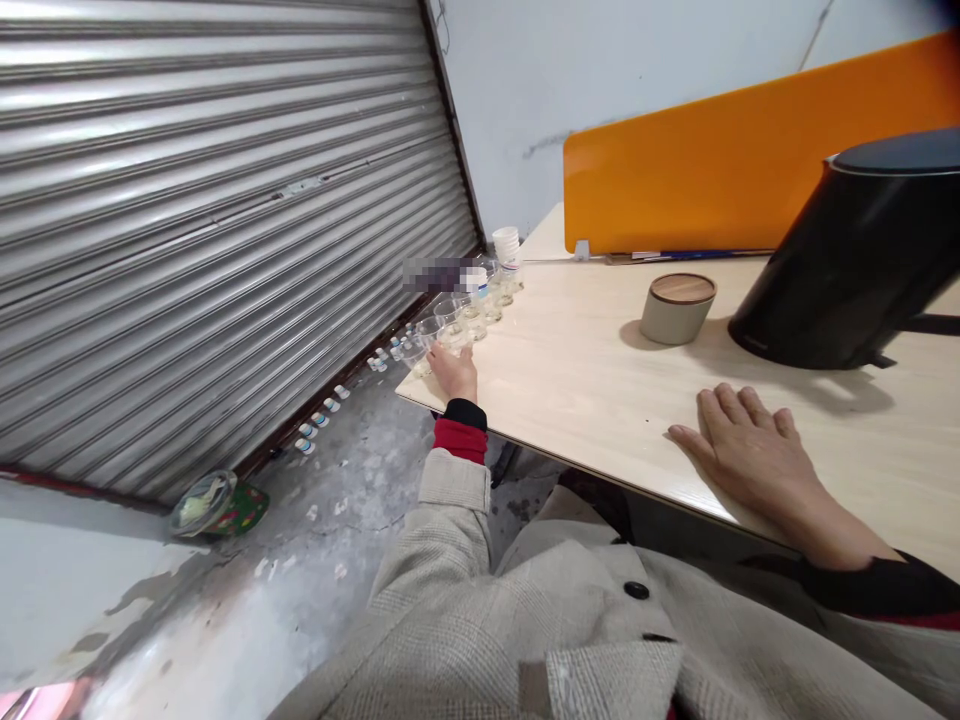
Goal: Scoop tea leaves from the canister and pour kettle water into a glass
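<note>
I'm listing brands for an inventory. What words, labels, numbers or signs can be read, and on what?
No text can be read.
Kettle: small mark near its base, too small.
Paper cups: coloured print, too small.
White-and-blue containers on the floor: too small.

— Surfaces, go!
— Ribbed metal shutter (225,180), gleaming! Clear cups (450,315), glossy, plastic by my eye!
— And the tabletop (555,370)?
— Smooth, wood-look, softly shining! Matt canister (670,322), grained wooden lid (682,288)! Smooth kettle (817,270), slight sheen! My coat sleeve (435,535): woven cloth, quite matt!
</note>
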Available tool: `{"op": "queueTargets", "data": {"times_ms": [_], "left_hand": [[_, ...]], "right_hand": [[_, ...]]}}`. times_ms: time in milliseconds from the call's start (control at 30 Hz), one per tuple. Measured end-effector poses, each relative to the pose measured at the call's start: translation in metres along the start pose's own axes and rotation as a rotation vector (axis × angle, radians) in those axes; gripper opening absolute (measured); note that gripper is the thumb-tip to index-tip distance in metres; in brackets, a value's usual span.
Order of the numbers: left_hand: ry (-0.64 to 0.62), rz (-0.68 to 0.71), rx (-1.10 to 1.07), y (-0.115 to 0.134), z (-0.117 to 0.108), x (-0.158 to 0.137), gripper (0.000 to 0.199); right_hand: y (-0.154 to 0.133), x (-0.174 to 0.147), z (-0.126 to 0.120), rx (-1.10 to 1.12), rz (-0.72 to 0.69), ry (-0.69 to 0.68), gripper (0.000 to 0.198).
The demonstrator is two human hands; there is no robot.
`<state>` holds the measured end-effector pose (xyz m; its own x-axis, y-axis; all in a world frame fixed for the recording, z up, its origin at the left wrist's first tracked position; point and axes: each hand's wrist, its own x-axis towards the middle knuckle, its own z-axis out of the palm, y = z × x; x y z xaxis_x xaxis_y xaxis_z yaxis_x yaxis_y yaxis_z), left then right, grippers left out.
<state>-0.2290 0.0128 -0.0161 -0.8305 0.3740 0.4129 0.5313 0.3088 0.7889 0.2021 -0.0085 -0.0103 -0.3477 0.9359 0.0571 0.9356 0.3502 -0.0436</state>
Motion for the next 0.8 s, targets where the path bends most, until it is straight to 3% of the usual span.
{"op": "queueTargets", "data": {"times_ms": [267, 433, 500, 600, 700, 800], "left_hand": [[-0.009, -0.013, 0.005, 0.010, -0.013, -0.009, 0.064], [-0.061, 0.044, -0.068, 0.020, -0.038, -0.064, 0.068], [-0.102, 0.212, -0.197, 0.029, -0.045, -0.095, 0.062], [-0.313, 0.469, -0.347, 0.053, -0.046, -0.140, 0.044], [-0.580, 0.652, -0.449, 0.082, -0.038, -0.181, 0.036], [-0.804, 0.842, -0.480, 0.103, -0.025, -0.214, 0.031]], "right_hand": [[0.003, 0.001, 0.004, 0.021, -0.015, 0.026, 0.070], [0.000, 0.001, 0.002, 0.120, 0.025, 0.022, 0.073], [0.001, -0.004, -0.002, 0.172, 0.029, 0.044, 0.072], [0.009, -0.022, -0.014, 0.250, 0.007, 0.225, 0.068], [0.025, -0.060, -0.042, 0.282, -0.016, 0.488, 0.060], [0.056, -0.112, -0.083, 0.216, 0.116, 0.726, 0.047]]}}
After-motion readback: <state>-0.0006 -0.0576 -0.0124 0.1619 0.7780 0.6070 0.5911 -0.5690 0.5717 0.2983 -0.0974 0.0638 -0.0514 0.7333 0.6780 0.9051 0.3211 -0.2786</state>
